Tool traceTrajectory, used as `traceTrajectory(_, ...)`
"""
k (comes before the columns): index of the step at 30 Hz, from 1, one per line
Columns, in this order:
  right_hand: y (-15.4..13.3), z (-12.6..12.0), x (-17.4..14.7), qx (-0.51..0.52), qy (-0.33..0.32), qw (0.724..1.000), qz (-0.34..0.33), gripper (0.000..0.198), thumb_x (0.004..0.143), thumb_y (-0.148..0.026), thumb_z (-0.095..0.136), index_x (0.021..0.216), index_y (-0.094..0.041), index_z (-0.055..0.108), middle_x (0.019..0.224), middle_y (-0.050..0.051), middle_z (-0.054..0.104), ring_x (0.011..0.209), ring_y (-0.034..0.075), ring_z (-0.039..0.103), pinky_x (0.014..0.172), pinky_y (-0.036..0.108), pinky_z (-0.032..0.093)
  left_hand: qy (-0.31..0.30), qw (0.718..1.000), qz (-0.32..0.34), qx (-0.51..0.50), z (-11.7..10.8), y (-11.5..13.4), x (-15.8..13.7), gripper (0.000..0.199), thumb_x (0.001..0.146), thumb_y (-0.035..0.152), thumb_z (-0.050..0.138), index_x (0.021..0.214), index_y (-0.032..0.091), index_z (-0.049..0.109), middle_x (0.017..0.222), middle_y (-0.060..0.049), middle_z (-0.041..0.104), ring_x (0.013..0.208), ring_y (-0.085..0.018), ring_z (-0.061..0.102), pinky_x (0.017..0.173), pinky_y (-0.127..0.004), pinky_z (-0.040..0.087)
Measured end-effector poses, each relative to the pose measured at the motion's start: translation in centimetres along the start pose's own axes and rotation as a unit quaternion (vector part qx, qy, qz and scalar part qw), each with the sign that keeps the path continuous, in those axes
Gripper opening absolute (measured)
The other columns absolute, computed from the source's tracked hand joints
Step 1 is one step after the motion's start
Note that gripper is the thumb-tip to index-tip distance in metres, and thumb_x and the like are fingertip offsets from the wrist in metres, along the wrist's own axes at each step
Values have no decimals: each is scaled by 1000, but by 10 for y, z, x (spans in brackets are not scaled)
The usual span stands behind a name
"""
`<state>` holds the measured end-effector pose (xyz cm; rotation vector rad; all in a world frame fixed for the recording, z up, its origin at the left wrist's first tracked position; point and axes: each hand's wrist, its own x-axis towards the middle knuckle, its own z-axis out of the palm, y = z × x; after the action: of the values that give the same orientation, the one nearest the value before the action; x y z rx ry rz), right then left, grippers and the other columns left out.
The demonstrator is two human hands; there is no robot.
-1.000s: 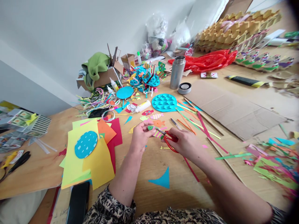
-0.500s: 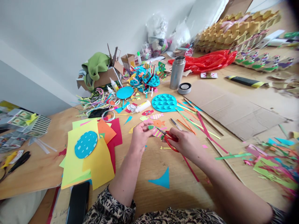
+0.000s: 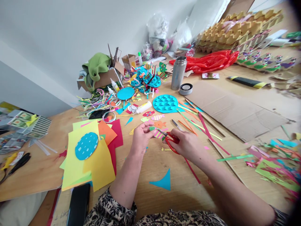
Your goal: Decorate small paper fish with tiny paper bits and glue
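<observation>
Between the fingertips of my left hand (image 3: 142, 136) is a small paper fish (image 3: 160, 134) with a green head and pink-and-yellow stripes. My right hand (image 3: 187, 142) is closed round the red handles of a pair of scissors (image 3: 172, 144). The blades point left and lie at the fish's upper edge; whether they touch the paper is too small to tell. Just beyond my hands lie other paper fish: an orange one (image 3: 160, 124), a pink striped one (image 3: 157, 117) and a red dotted one (image 3: 149, 113). A blue paper scrap (image 3: 163, 180) lies nearer to me.
On the left are stacked coloured sheets (image 3: 103, 169) with a blue disc (image 3: 86, 146), and a phone (image 3: 78, 204). A scalloped blue disc (image 3: 165, 103), a steel flask (image 3: 178, 73) and a cardboard sheet (image 3: 230, 108) stand or lie farther back. Paper strips and scraps (image 3: 277, 172) cover the right.
The scissors and my right hand have shifted very slightly. My left hand stays in place with the paper fish.
</observation>
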<state>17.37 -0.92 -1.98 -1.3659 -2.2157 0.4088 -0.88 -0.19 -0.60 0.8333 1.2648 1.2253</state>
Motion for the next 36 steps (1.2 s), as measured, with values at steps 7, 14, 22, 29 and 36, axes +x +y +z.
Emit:
traceTrajectory(7, 0, -1, -1, -2, -13, 1000, 4, 20, 86, -32, 50, 69, -21, 48, 58, -1, 54, 51, 13, 48, 52, 24, 28, -13, 1000, -7, 11, 1, 2, -1, 39, 53, 21, 82, 88, 14, 65, 70, -3, 70, 64, -15, 65, 64, -29, 55)
traceTrajectory(14, 0, -1, -1, 0, -4, 1000, 4, 19, 84, -30, 50, 67, -21, 47, 56, -2, 53, 48, 11, 44, 51, 24, 27, -16, 1000, -3, 16, 0, 2, -1, 39, 55, 22, 82, 90, 14, 65, 70, -3, 70, 64, -16, 66, 65, -29, 55)
traceTrajectory(22, 0, -1, 0, 8, -10, 1000, -1, 21, 85, -31, 50, 67, -21, 46, 57, -1, 52, 48, 11, 44, 51, 24, 27, -16, 1000, 7, 11, -1, 1, 0, 39, 57, 22, 80, 92, 14, 65, 70, -2, 70, 63, -14, 65, 64, -27, 54)
traceTrajectory(29, -1, -1, 0, 13, -22, 1000, 3, 21, 86, -33, 47, 69, -21, 46, 59, -1, 53, 51, 12, 46, 53, 24, 29, -25, 999, 4, 19, -1, 0, 0, 37, 57, 20, 80, 90, 14, 65, 73, -4, 72, 66, -15, 66, 65, -28, 54)
traceTrajectory(36, -1, -1, 0, 10, -22, 1000, 7, 20, 85, -32, 48, 69, -21, 46, 59, -1, 52, 51, 12, 46, 53, 24, 29, -26, 999, 4, 26, -1, -1, 1, 37, 57, 19, 78, 92, 14, 65, 73, -4, 72, 66, -16, 66, 65, -28, 54)
